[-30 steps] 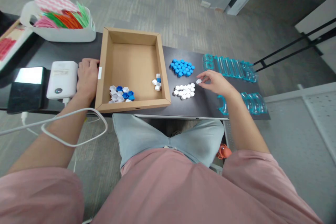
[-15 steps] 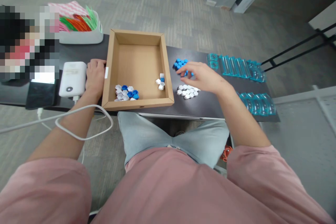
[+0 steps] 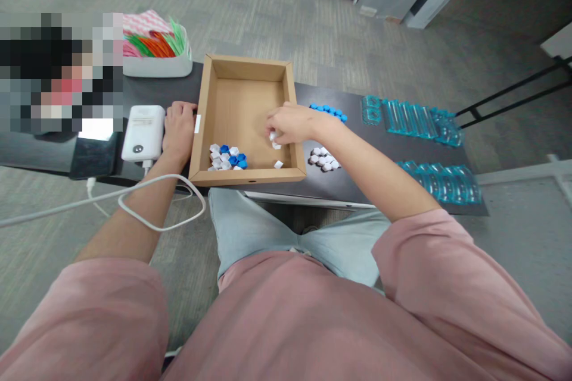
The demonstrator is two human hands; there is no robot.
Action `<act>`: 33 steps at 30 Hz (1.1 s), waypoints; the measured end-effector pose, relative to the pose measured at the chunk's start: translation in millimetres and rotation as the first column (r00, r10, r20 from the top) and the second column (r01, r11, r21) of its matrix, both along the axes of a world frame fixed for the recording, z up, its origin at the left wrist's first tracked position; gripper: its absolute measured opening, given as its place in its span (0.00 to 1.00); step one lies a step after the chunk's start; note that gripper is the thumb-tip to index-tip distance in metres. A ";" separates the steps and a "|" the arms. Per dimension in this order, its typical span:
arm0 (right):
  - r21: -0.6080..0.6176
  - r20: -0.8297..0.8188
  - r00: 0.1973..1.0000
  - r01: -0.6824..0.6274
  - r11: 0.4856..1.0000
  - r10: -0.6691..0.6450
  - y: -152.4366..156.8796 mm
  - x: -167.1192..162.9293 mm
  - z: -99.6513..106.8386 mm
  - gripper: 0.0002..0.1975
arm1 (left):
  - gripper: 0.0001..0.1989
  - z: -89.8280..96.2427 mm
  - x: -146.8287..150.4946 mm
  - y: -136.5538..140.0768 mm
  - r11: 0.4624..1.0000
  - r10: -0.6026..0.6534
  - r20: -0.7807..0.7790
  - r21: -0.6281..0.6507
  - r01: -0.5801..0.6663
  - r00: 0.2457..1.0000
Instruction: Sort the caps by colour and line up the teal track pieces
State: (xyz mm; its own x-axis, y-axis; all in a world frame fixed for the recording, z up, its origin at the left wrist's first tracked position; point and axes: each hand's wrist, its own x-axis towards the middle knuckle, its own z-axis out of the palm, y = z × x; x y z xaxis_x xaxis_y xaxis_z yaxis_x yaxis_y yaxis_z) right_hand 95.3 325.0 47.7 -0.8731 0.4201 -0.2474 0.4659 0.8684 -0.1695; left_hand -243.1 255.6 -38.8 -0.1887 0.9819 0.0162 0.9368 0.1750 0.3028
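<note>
Inside the shallow cardboard box [image 3: 248,175], my right hand [image 3: 288,122] points down at its right side, fingers pinched together. White hexagonal pieces [image 3: 277,145] lie right under its fingertips, and what the pinch holds is hidden. Another white piece [image 3: 278,164] lies just below them. A cluster of white and blue pieces [image 3: 227,158] fills the box's near left corner. My left hand [image 3: 179,130] lies on the table against the box's left wall, fingers stretched out and holding nothing. Right of the box are a blue group [image 3: 328,111] and a white group [image 3: 324,158], partly behind my right forearm.
A white power bank [image 3: 143,133] with a looping white cable [image 3: 163,228] is left of my left hand. Beyond are a dark phone [image 3: 93,158] and a white bin [image 3: 158,67] of coloured strips. Clear teal plastic pieces [image 3: 409,117] lie in rows at the right.
My right hand has moved left from the blue group into the box, over the pieces at its right side. My left hand stays beside the box. The whole view has shifted slightly.
</note>
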 end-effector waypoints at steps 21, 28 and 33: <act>-0.336 -0.557 0.440 0.656 0.676 -0.704 -102.6 235.3 -4.5 0.17 | 0.25 -21.4 -13.9 9.4 0.995 0.027 -0.005 0.095 -0.026 1.000; -0.531 -0.469 0.250 0.687 0.497 -0.847 -140.8 244.2 -78.9 0.24 | 0.26 -24.3 -17.2 12.8 0.995 0.034 -0.029 0.092 -0.032 0.999; -0.595 -0.504 0.168 0.644 0.481 -0.847 -143.9 239.1 -97.5 0.27 | 0.26 -21.1 -15.8 12.0 0.994 0.029 -0.026 0.106 -0.026 0.999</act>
State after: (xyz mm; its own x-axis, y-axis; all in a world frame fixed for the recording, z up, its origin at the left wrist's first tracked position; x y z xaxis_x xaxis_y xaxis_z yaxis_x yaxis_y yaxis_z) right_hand 334.4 181.1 -49.8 -0.0606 0.9975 0.0352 0.5109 0.0612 -0.8574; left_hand -258.9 267.5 -59.9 -0.2133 0.9690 0.1248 0.9404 0.1690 0.2952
